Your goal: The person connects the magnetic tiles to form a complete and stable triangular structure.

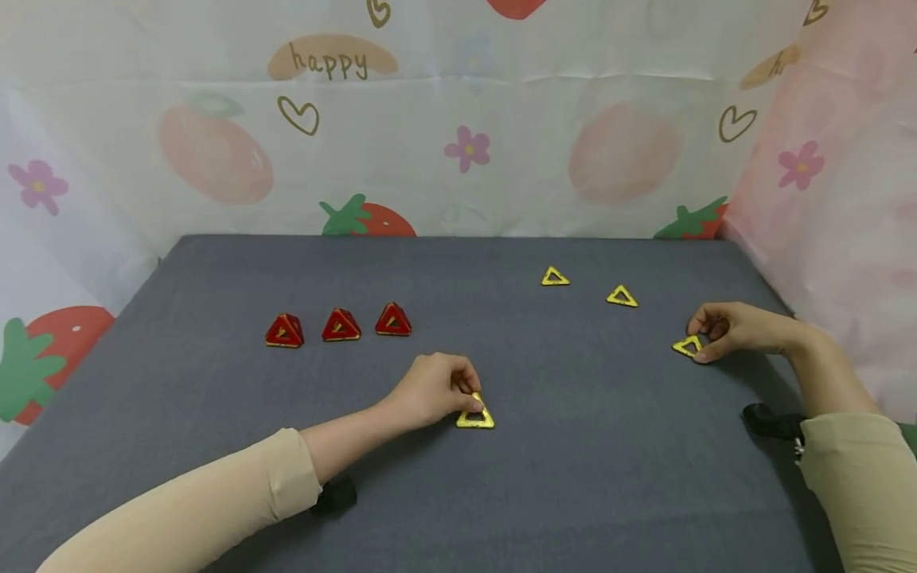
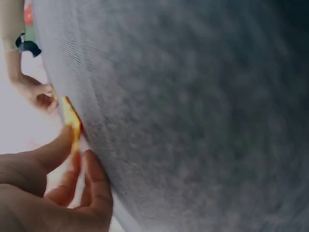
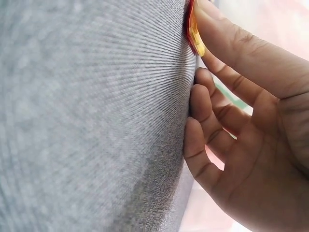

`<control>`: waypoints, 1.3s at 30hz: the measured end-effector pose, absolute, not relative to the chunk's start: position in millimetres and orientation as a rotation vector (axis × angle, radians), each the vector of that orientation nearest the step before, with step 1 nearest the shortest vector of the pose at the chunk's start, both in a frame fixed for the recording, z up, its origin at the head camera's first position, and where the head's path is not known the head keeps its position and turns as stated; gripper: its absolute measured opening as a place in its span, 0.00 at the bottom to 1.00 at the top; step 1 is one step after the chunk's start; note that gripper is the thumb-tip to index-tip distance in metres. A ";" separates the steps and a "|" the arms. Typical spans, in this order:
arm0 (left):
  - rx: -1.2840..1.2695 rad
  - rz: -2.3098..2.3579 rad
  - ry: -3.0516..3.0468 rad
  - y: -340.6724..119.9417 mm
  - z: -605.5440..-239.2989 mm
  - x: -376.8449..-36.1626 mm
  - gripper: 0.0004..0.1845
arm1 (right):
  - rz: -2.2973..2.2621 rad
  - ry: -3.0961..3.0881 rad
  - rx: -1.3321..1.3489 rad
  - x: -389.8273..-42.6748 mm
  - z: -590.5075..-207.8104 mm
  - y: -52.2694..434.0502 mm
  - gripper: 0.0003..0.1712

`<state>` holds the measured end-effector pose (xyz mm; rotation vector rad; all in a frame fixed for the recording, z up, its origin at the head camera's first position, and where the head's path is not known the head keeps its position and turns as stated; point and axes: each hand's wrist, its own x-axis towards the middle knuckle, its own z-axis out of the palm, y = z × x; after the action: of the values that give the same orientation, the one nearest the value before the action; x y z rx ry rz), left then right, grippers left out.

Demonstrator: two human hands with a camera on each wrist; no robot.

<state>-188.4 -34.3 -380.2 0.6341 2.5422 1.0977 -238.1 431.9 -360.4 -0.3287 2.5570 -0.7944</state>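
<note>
My left hand (image 1: 438,390) pinches a gold-faced triangular frame (image 1: 476,423) near the middle of the table. In the left wrist view this frame (image 2: 70,115) shows a thin red edge, with the thumb on its gold face. Over on the right, my right hand (image 1: 748,328) pinches a second gold triangular frame (image 1: 679,347) between thumb and index finger, low at the cloth. The right wrist view shows that frame (image 3: 195,36) cut off by the top edge, red on its underside, while the other fingers rest loosely curled near the cloth.
Three red pyramid-like pieces (image 1: 341,326) with triangular holes stand in a row at the left. Two more gold triangular frames, one farther back (image 1: 562,282) and one nearer (image 1: 622,302), lie flat toward the back right. A grey cloth (image 1: 544,493) covers the table; printed curtains (image 1: 516,103) hang behind it.
</note>
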 end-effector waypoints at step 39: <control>0.887 1.034 2.436 -61.9 -385.3 -184.5 0.19 | -0.971 2.504 -0.216 -234.5 -358.6 417.9 0.24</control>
<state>-184.5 -61.9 -385.3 0.8874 2.4356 1.0344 -234.5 417.9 -358.6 -0.2163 2.5042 -0.9705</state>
